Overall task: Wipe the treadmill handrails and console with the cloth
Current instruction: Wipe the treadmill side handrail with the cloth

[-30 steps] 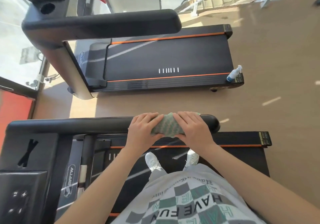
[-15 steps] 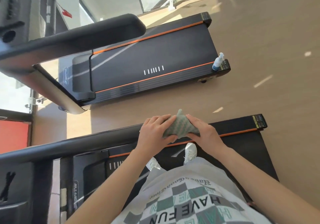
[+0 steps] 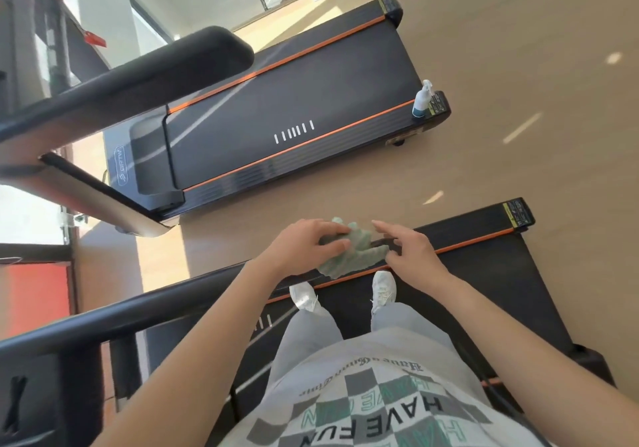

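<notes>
- Presently, head view: a black padded tubular handrail [image 3: 138,312] is recorded running from the lower left up to the middle of the frame. Its free end points towards the rear of the black orange-trimmed treadmill deck [image 3: 456,284] on which the person stands.
- Pale green ribbed cloth [image 3: 356,256]: bunched and draped over the free end of the handrail, between the two hands. Its long axis lies across the rail, with one corner raised and the lower edge hanging on the near side. It is judged to be wrapped this way so that the rail's round section is covered on all sides.
- Left hand [image 3: 304,242]: fingers curled over the cloth and thumb tucked against it, so cloth and rail are gripped together.
- Right hand [image 3: 411,253]: fingers spread and nearly straight, the tips touching the cloth's edge; no firm grip is shown.
- Dark panel [image 3: 31,405] at the lower left: probably the console, too blurred to confirm, judged not yet reached.
- White spray bottle with a teal base [image 3: 422,99]: upright on the rear corner of the neighbouring black treadmill [image 3: 294,118], well apart from the hands.
</notes>
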`<state>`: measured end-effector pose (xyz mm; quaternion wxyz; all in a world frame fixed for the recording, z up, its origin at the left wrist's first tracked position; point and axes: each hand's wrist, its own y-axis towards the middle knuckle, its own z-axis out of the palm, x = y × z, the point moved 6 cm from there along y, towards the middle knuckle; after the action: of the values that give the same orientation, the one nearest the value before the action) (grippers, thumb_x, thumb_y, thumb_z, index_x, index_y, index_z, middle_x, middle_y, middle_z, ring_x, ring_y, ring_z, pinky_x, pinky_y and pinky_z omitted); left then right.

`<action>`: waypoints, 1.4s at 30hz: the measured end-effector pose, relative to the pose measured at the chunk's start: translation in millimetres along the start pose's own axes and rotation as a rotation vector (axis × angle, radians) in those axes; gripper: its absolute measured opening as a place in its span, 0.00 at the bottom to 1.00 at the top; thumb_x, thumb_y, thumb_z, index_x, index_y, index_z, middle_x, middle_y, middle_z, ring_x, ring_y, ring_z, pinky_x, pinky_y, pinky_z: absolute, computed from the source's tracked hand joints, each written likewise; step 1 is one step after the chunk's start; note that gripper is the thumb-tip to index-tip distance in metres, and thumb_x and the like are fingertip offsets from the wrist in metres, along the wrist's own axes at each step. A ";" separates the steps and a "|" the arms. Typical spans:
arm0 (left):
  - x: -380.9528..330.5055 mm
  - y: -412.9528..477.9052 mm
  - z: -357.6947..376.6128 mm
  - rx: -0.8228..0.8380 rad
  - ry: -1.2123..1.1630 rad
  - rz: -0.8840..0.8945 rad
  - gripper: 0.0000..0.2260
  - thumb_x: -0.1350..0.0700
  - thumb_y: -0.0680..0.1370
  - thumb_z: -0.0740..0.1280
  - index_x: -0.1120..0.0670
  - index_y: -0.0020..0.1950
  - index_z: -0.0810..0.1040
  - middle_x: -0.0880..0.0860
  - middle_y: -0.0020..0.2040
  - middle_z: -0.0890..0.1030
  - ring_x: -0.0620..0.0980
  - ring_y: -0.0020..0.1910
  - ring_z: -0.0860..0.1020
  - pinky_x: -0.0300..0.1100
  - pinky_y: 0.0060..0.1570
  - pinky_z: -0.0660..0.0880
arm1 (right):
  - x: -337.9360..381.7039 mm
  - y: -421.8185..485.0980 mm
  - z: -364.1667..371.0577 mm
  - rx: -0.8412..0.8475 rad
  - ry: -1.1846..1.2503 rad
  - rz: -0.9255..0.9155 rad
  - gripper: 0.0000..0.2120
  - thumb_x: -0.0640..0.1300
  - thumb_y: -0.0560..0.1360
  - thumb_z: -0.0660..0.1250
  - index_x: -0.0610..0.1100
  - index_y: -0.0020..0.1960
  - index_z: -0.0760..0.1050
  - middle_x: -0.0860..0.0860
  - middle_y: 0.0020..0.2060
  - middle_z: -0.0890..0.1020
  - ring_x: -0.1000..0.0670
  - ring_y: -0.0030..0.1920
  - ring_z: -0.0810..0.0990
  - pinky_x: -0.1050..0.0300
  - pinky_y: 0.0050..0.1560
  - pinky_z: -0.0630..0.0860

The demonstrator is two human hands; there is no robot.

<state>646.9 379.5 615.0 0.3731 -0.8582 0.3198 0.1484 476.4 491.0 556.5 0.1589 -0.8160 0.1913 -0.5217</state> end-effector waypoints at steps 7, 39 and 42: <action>28.7 6.8 1.9 0.163 -0.089 -0.064 0.22 0.32 0.80 0.59 0.35 0.72 0.73 0.42 0.64 0.81 0.47 0.61 0.79 0.51 0.62 0.76 | 42.1 -3.1 22.7 0.099 0.198 0.024 0.19 0.52 0.81 0.66 0.50 0.71 0.75 0.55 0.64 0.80 0.56 0.65 0.77 0.53 0.68 0.74; 152.7 -14.4 -47.0 -0.232 -0.438 -0.042 0.05 0.50 0.77 0.75 0.49 0.49 0.88 0.46 0.37 0.84 0.49 0.38 0.80 0.47 0.43 0.76 | 132.3 106.4 58.6 0.298 -0.214 -0.008 0.08 0.38 0.78 0.68 0.50 0.47 0.82 0.54 0.42 0.84 0.55 0.46 0.82 0.59 0.50 0.77; 142.4 -19.6 -32.3 -0.057 -0.492 0.016 0.07 0.48 0.78 0.72 0.49 0.45 0.86 0.42 0.34 0.82 0.43 0.35 0.78 0.43 0.42 0.74 | 122.0 92.7 56.8 0.376 -0.238 0.070 0.05 0.42 0.77 0.70 0.49 0.45 0.83 0.55 0.42 0.85 0.54 0.45 0.83 0.57 0.51 0.78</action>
<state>767.3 303.5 577.4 0.4143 -0.8039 0.2216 0.3647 561.3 354.8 587.5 0.3476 -0.8208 0.0987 -0.4423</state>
